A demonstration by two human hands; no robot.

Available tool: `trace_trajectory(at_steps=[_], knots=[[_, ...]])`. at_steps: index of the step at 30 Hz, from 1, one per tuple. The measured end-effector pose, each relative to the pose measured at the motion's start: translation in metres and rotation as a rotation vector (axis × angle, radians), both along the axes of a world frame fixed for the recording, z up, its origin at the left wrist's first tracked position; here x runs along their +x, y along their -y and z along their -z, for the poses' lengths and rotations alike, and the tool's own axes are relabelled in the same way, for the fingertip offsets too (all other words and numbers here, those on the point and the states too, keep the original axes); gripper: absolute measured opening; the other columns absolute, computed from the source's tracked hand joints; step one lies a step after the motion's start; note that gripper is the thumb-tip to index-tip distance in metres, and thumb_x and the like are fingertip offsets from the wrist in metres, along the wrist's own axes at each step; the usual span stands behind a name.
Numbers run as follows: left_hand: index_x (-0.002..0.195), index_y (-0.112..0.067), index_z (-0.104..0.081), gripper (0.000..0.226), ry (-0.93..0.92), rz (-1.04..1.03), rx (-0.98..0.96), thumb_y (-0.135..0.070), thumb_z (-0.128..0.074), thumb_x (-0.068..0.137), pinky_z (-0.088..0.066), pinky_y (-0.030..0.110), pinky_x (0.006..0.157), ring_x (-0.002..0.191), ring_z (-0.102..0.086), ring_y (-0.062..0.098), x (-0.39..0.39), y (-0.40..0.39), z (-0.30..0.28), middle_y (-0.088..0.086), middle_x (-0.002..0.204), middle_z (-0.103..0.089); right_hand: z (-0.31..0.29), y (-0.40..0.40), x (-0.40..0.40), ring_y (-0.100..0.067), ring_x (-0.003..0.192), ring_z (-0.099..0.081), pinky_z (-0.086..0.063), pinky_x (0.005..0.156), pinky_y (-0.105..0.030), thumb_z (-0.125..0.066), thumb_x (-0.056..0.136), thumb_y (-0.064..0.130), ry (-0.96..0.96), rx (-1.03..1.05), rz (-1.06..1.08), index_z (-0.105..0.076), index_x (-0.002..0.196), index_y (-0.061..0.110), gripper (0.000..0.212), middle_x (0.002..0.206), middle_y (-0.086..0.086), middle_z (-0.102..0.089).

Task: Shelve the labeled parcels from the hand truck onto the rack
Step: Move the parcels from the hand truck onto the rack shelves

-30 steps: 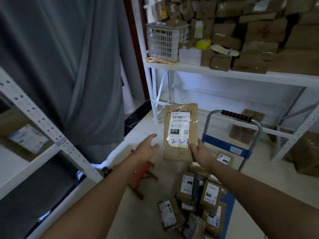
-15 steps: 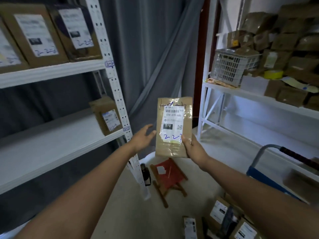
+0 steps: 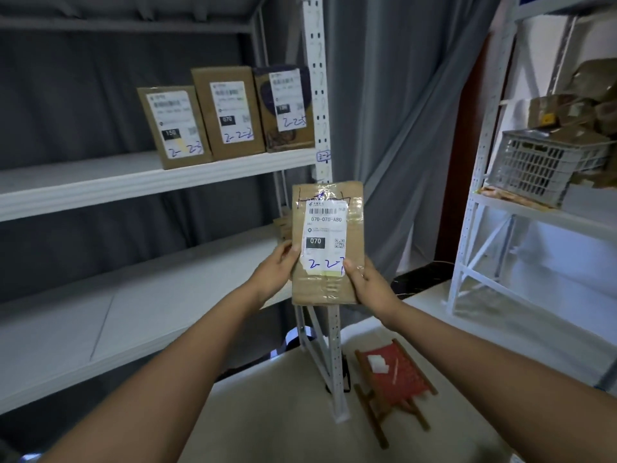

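Note:
I hold a flat brown parcel (image 3: 354, 225) upright in front of me, its white label marked "070" and handwritten "2-2-7" facing me. My left hand (image 3: 274, 272) grips its lower left edge and my right hand (image 3: 369, 283) grips its lower right edge. The white rack (image 3: 147, 182) stands to my left. Three labeled parcels (image 3: 227, 111) stand side by side on its upper shelf. The shelf below holds a small brown parcel (image 3: 283, 225), mostly hidden behind the one I hold. The hand truck is out of view.
The rack's white perforated upright (image 3: 321, 95) stands right behind the held parcel. A small red folding stool (image 3: 394, 379) sits on the floor to the right. A second rack (image 3: 534, 208) at the right carries a grey plastic crate (image 3: 541, 165) and brown packages. Grey curtain hangs behind.
My view has swung left and up toward the rack, and the hand truck has left the frame. My left hand has closed onto the parcel's left edge; before, it hovered beside it.

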State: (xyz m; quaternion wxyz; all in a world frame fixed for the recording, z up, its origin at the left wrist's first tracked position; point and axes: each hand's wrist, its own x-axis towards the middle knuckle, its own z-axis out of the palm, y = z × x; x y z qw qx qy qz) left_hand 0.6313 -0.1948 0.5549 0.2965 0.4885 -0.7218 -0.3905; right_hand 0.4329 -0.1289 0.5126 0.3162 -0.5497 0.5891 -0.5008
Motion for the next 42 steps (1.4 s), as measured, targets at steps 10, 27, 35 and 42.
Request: trace_trajectory(at_steps=[10, 27, 35, 42], knots=[[0.134, -0.044, -0.046, 0.073, -0.235, -0.048, -0.047, -0.088, -0.039, 0.076, -0.042, 0.044, 0.107, 0.119, -0.058, 0.008, 0.123, 0.032, -0.057, -0.018, 0.125, -0.063, -0.071, 0.035, 0.129, -0.005, 0.118, -0.051, -0.038, 0.097, -0.016, -0.040, 0.101, 0.047, -0.009, -0.143, -0.070, -0.038, 0.144, 0.013, 0.054, 0.114, 0.025, -0.054], [0.136, -0.028, -0.049, 0.082, -0.621, -0.151, -0.142, -0.084, -0.047, 0.076, -0.056, 0.051, 0.088, 0.105, -0.069, 0.022, 0.220, 0.057, -0.130, 0.000, 0.122, -0.068, -0.158, 0.096, 0.236, -0.015, 0.131, -0.049, -0.036, 0.108, -0.030, -0.044, 0.090, 0.069, -0.098, -0.199, -0.233, -0.031, 0.151, 0.027, 0.076, 0.143, 0.005, -0.053], [0.130, -0.027, -0.044, 0.062, -0.610, -0.472, -0.347, -0.072, -0.044, 0.087, -0.048, 0.038, 0.098, 0.108, -0.062, 0.012, 0.239, 0.079, -0.167, -0.006, 0.121, -0.062, -0.205, 0.136, 0.232, -0.022, 0.138, -0.041, -0.035, 0.110, -0.034, -0.052, 0.092, 0.059, -0.219, -0.289, -0.314, -0.027, 0.153, 0.028, 0.073, 0.152, -0.002, -0.042], [0.140, -0.026, -0.037, 0.085, -0.574, -0.657, -0.452, -0.084, -0.042, 0.077, -0.042, 0.042, 0.106, 0.117, -0.057, 0.018, 0.262, 0.103, -0.191, -0.002, 0.130, -0.059, -0.232, 0.178, 0.220, -0.023, 0.137, -0.041, -0.033, 0.107, -0.032, -0.056, 0.093, 0.053, -0.464, -0.413, -0.285, -0.024, 0.154, 0.022, 0.076, 0.156, -0.003, -0.035]])
